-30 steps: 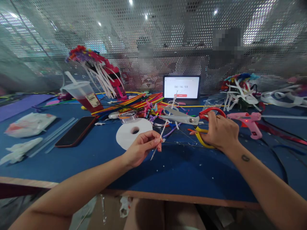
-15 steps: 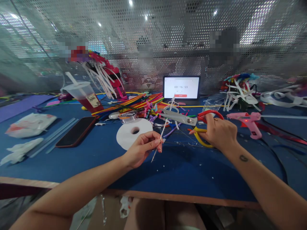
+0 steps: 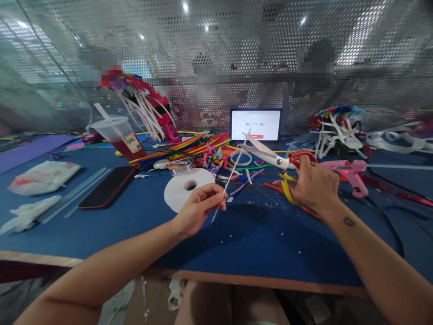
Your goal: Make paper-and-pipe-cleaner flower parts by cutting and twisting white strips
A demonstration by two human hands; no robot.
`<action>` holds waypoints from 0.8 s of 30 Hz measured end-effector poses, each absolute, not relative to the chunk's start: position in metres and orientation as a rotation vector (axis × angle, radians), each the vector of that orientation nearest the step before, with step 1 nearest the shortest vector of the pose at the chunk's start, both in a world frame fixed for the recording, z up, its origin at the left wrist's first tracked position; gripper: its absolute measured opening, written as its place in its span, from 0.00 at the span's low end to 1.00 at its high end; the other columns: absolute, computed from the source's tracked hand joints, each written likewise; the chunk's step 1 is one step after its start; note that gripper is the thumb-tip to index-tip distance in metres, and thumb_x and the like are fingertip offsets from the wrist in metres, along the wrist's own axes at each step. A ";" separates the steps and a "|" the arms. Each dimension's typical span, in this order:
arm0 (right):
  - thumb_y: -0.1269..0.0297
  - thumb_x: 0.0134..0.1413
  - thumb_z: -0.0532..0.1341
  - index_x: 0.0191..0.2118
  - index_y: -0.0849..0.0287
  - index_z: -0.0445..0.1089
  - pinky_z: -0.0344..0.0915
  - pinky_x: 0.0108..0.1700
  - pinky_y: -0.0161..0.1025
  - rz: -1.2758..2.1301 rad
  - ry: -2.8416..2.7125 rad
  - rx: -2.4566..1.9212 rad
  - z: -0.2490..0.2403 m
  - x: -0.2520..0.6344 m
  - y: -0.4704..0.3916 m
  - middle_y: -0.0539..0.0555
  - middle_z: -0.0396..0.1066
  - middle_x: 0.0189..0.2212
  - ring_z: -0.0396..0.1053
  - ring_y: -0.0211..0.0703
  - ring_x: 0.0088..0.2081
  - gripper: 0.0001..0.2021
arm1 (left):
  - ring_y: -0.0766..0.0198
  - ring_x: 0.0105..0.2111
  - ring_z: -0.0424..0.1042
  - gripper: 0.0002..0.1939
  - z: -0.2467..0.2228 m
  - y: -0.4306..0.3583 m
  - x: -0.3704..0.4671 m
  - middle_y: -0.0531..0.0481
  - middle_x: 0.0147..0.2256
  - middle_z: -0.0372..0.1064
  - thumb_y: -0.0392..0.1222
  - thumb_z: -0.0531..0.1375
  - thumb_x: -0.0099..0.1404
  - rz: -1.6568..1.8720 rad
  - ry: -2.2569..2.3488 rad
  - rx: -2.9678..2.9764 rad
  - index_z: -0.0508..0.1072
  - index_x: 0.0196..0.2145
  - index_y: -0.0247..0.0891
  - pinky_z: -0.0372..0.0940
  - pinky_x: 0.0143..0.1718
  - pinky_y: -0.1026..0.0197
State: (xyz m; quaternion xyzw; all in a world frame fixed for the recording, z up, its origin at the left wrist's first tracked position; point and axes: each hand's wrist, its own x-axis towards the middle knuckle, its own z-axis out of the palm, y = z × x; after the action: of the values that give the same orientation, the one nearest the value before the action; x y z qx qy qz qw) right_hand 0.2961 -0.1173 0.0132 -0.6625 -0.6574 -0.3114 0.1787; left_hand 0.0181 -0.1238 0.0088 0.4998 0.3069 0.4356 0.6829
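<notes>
Between thumb and fingers, my left hand (image 3: 203, 206) pinches a thin white twisted stem (image 3: 232, 175) that slants up and away. My right hand (image 3: 313, 183) grips scissors (image 3: 267, 155) with red and yellow handles. The blades are parted around the upper part of the stem, near its frayed white tip; whether they touch it I cannot tell. Behind my left hand lies a white roll (image 3: 176, 192) with a hole in its middle. A pink glue gun (image 3: 355, 177) with a red light rests right of my right hand.
A tablet (image 3: 255, 118) showing a timer stands at the back. Colourful stems (image 3: 189, 149) pile up mid-table. On the left are a phone (image 3: 107, 187), a tilted drink cup (image 3: 120, 135) and a white packet (image 3: 45, 177). White ribbon (image 3: 395, 141) lies back right.
The scissors have moved up and slightly right, their blades now parted near the stem's top. My left hand has shifted slightly left and still pinches the stem.
</notes>
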 end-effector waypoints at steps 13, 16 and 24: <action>0.39 0.47 0.47 0.39 0.66 0.63 0.43 0.25 0.36 -0.986 -1.859 -1.841 0.012 0.293 -0.120 0.57 0.65 0.20 0.64 0.45 0.24 0.30 | 0.72 0.24 0.66 0.07 0.003 -0.123 0.017 0.53 0.21 0.68 0.41 0.62 0.55 1.048 0.759 1.317 0.71 0.28 0.34 0.58 0.28 0.68; 0.39 0.48 0.47 0.40 0.66 0.63 0.42 0.24 0.36 -0.964 -1.853 -1.860 0.013 0.294 -0.119 0.57 0.65 0.19 0.63 0.45 0.23 0.31 | 0.72 0.24 0.66 0.06 0.001 -0.122 0.015 0.53 0.22 0.68 0.40 0.61 0.57 1.052 0.770 1.350 0.71 0.29 0.34 0.58 0.29 0.69; 0.39 0.48 0.46 0.39 0.66 0.64 0.39 0.24 0.35 -1.023 -1.871 -1.891 0.014 0.294 -0.120 0.57 0.66 0.18 0.64 0.45 0.21 0.31 | 0.72 0.26 0.66 0.05 -0.001 -0.122 0.014 0.53 0.23 0.67 0.40 0.60 0.58 1.076 0.777 1.430 0.71 0.29 0.35 0.59 0.30 0.69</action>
State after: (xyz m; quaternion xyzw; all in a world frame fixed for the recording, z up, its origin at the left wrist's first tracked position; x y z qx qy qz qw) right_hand 0.2939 -0.1204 0.0142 -0.6564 -0.6496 -0.3550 0.1454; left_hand 0.0144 -0.1222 -0.0014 0.6067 0.3297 0.4566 0.5610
